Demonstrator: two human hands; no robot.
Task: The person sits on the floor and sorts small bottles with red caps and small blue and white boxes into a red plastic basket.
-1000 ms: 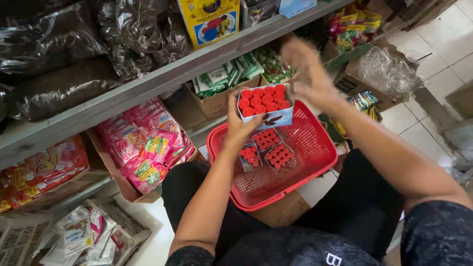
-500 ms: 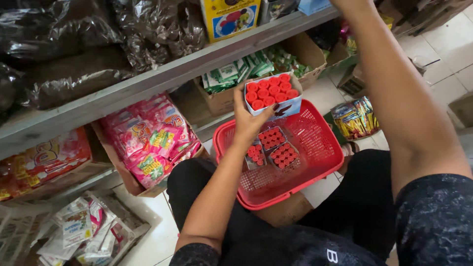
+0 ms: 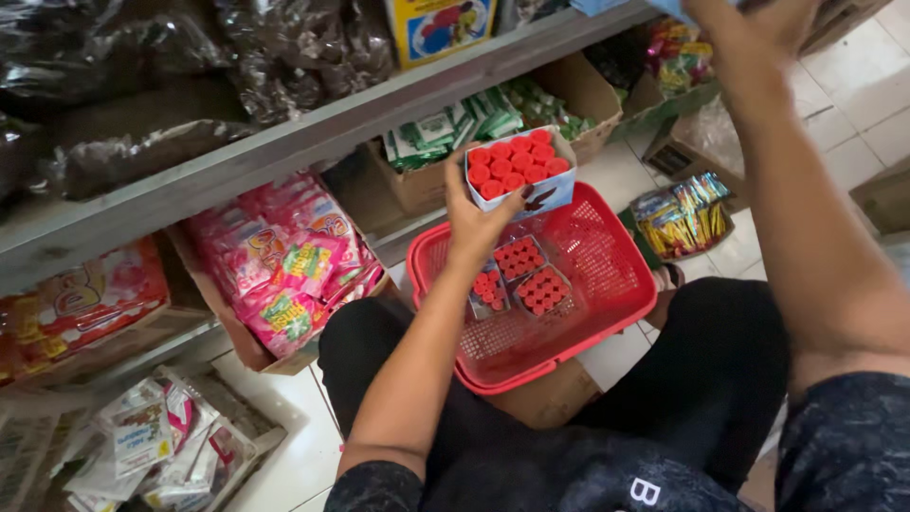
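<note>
My left hand (image 3: 479, 223) holds up a small white box of red-capped tubes (image 3: 518, 169) above a red plastic basket (image 3: 621, 313) that rests on a cardboard box in my lap. Three more packs of red-capped tubes (image 3: 519, 275) lie on the basket's floor. My right hand (image 3: 749, 24) is raised to the upper shelf at the top right edge of the view, touching something light blue there; its fingers are mostly cut off by the frame.
A grey shelf board (image 3: 313, 133) runs across, with dark plastic bags (image 3: 142, 85) and a yellow box (image 3: 441, 27) on top. Below stand cartons of pink sachets (image 3: 284, 265) and green packets (image 3: 455, 128). A bundle of colourful packets (image 3: 682, 213) lies on the tiled floor.
My right arm has risen from beside the box up to the top shelf. My left hand keeps the box of tubes above the basket. The camera view has shifted slightly.
</note>
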